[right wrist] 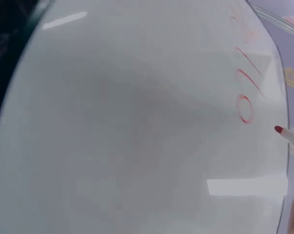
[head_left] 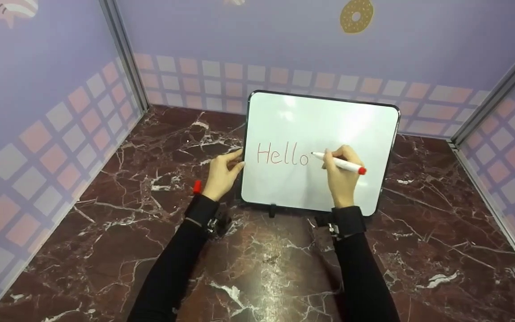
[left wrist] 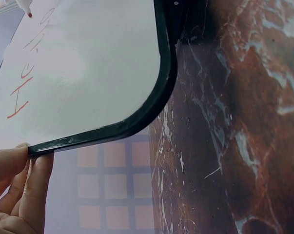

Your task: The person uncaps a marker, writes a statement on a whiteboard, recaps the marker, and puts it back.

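Note:
A black-framed whiteboard [head_left: 284,188] stands tilted back on the table, with "Hello" written on it in red. My left hand [head_left: 222,175] pinches the board's left edge between thumb and fingers; in the left wrist view the fingers [left wrist: 37,190] grip the black frame. My right hand [head_left: 344,172] holds a white marker [head_left: 344,165] with a red end, its tip just right of the "o". In the right wrist view the marker's red tip [right wrist: 279,129] shows beside the letter, while most of that hand is out of frame.
A red marker cap [head_left: 197,186] lies on the dark marbled table [head_left: 119,250], left of my left wrist. A small black stand foot [head_left: 272,211] shows under the board's lower edge. Lilac panels [head_left: 186,27] with checked borders enclose the table at the back and sides.

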### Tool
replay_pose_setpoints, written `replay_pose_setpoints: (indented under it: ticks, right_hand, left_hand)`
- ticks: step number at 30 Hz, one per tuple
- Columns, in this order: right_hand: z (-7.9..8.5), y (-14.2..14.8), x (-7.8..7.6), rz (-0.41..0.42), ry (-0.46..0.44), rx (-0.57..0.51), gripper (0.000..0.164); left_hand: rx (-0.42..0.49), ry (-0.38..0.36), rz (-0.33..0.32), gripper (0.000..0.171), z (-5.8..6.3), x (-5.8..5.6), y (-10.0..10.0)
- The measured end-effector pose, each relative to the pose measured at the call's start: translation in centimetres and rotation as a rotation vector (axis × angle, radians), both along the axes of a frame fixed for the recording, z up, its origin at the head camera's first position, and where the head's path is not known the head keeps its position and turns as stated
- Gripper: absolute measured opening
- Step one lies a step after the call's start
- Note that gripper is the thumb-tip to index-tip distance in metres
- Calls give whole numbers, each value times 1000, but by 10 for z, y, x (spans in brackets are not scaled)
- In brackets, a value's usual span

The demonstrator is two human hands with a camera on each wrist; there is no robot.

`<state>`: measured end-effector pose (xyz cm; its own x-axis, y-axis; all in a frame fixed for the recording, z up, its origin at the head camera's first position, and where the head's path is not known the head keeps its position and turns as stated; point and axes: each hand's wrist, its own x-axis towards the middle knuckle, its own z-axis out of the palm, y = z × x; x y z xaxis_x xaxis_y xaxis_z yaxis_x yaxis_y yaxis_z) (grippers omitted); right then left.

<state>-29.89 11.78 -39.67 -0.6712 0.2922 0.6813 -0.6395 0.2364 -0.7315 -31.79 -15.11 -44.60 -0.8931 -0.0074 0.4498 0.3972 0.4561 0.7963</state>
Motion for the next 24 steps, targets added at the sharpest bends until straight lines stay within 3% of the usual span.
replay_pose_setpoints:
  ticks: [3,13,16,24]
  right_hand:
    - [0,10,0,-20,12,6,23]
    - [-30,41,-14,-16,46,116,24]
    - [-29,40,-16,-1,46,118,24]
    - [-13,28,0,-27,4,118,21]
  left_hand:
    - [3,-11,-1,37,-1,0,1]
    - [12,-9,-16,38,2,0,1]
    - [20,-6,-16,38,1,0,1]
    - [28,-8,-9,38,0,1,1]
